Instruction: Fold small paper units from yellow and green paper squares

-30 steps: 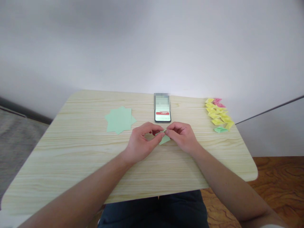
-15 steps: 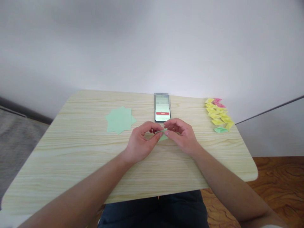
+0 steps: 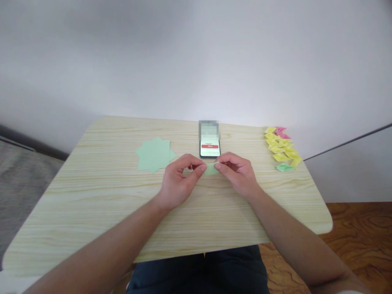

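Observation:
A small folded piece of light green paper (image 3: 210, 169) is pinched between both my hands over the middle of the wooden table (image 3: 92, 212). My left hand (image 3: 177, 179) grips its left end with thumb and fingers closed. My right hand (image 3: 237, 171) grips its right end the same way. The paper sits just in front of a phone (image 3: 210, 145) lying flat with its screen lit.
A fanned stack of light green paper squares (image 3: 154, 154) lies left of my hands. Several folded paper pieces, yellow (image 3: 283, 148), pink (image 3: 281, 131) and one green (image 3: 284, 167), lie in a cluster at the table's far right edge. A white wall stands behind.
Both hands moved slightly away from me toward the phone, carrying the green paper. The paper's lower flap, hanging down a second ago, now lies folded up between the fingers.

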`<state>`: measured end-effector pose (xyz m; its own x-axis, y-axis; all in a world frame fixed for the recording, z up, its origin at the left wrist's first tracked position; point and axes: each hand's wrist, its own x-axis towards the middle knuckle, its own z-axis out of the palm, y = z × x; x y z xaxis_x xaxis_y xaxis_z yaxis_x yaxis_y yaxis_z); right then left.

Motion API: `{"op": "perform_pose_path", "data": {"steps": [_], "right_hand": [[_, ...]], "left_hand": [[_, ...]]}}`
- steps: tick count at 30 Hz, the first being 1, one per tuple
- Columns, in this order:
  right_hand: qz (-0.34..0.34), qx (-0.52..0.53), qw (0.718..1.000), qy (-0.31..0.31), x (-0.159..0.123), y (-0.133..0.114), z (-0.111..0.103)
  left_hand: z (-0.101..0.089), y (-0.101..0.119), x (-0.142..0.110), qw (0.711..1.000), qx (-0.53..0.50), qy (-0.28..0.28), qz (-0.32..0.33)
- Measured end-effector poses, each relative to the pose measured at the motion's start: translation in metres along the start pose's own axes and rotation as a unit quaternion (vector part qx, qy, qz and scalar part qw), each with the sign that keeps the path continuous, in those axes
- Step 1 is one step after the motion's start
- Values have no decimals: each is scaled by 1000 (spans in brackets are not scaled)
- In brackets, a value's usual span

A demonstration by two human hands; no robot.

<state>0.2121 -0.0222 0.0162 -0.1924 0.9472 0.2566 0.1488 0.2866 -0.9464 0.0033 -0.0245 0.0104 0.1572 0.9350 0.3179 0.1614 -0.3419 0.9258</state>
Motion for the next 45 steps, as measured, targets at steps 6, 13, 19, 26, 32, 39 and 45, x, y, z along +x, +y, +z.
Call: {"op": "perform_pose_path", "data": {"steps": [6, 13, 19, 26, 32, 39, 45], "right_hand": [[10, 16, 1000, -7, 2, 0, 0], [25, 13, 1000, -9, 0, -1, 0], [46, 33, 998, -8, 0, 1, 1], [57, 47, 997, -10, 0, 2, 2], [76, 67, 995, -19, 0, 1, 2], [73, 60, 995, -18, -2, 2, 4], [73, 59, 995, -17, -3, 0, 5]], "left_hand": [[0, 0, -2, 1000, -24, -8, 12], [0, 0, -3, 1000, -4, 9, 4], [0, 1, -2, 1000, 14, 15, -1], [0, 0, -2, 1000, 10, 19, -5], [-1, 3, -1, 1000, 9, 4, 3], [0, 1, -1, 1000, 22, 7, -3], [0, 1, -2, 1000, 21, 11, -9]]}}
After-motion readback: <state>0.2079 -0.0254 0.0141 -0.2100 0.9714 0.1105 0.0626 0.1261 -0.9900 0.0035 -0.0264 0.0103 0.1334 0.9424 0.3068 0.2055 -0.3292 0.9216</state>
